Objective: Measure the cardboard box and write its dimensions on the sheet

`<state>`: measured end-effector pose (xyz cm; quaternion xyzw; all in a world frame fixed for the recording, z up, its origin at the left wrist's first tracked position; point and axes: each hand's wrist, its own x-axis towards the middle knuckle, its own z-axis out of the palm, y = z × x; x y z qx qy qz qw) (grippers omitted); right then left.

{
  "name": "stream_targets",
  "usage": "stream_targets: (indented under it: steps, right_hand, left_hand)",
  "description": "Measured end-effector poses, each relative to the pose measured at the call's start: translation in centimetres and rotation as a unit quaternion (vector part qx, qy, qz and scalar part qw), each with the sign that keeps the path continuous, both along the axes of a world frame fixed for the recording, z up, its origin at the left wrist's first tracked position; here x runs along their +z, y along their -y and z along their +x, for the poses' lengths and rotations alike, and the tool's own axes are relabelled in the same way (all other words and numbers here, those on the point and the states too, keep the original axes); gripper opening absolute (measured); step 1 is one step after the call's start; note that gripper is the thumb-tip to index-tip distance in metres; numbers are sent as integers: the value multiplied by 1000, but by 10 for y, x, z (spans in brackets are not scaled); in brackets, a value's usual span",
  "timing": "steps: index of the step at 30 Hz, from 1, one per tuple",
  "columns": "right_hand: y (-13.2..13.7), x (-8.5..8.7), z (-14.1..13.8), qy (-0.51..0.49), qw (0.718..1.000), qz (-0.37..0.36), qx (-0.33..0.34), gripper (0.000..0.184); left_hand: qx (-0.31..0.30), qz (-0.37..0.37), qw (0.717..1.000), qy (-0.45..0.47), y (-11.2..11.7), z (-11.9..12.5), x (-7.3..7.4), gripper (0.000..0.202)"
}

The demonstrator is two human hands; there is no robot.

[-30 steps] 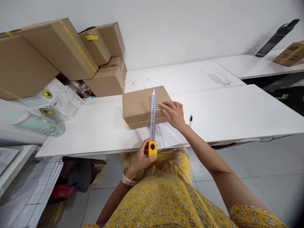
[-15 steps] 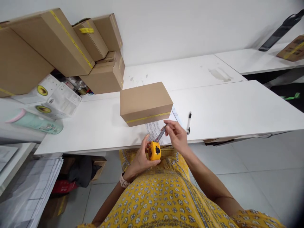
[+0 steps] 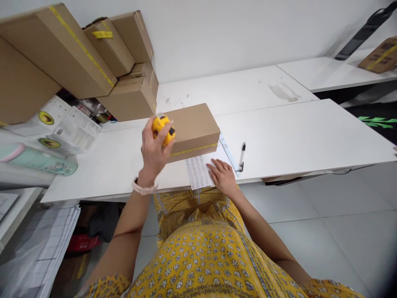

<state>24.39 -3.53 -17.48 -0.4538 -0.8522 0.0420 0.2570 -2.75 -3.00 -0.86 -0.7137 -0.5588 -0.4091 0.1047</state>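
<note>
My left hand is closed round a yellow tape measure, holding it at the left end of a cardboard box; no blade shows outside its case. Whether the tape measure touches the box I cannot tell. The box sits on the white table, with yellow tape along its near side. In front of it, a printed sheet lies partly under the box. My right hand rests flat on the papers, fingers stretched out and holding nothing. A pen lies just right of that hand.
Several cardboard boxes are stacked at the back left. Below them stand white cartons with avocado pictures and a mint-green bottle lying on its side. A dark bottle and a small box are at the far right.
The tape's blade has gone back into its case. My left hand has carried the tape measure up and left to the box; my right hand has let go and come down on the papers.
</note>
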Motion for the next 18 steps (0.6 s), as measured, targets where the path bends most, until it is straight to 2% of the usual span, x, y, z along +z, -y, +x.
stream_targets:
  steps: [3, 5, 7, 10, 13, 18]
  right_hand:
    - [1, -2, -1, 1, 1000, -1, -3, 38]
    - [2, 0, -1, 0, 1000, -4, -5, 39]
    - [3, 0, -1, 1, 1000, -6, -6, 39]
    - [3, 0, -1, 1, 1000, -8, -7, 38]
    - [3, -1, 0, 2, 1000, -8, -6, 38]
    - [4, 0, 0, -1, 1000, -16, -1, 38]
  left_hand:
    - [19, -61, 997, -37, -36, -13, 6, 47]
    - [11, -115, 992, -60, -48, -17, -1, 53]
    - [-6, -151, 984, -94, -51, -17, -12, 63]
    - [-19, -159, 977, -141, -47, -15, -24, 90]
    - [-12, -155, 975, -156, -53, -11, -28, 100]
    - [-7, -169, 974, -153, -95, -1, -31, 103]
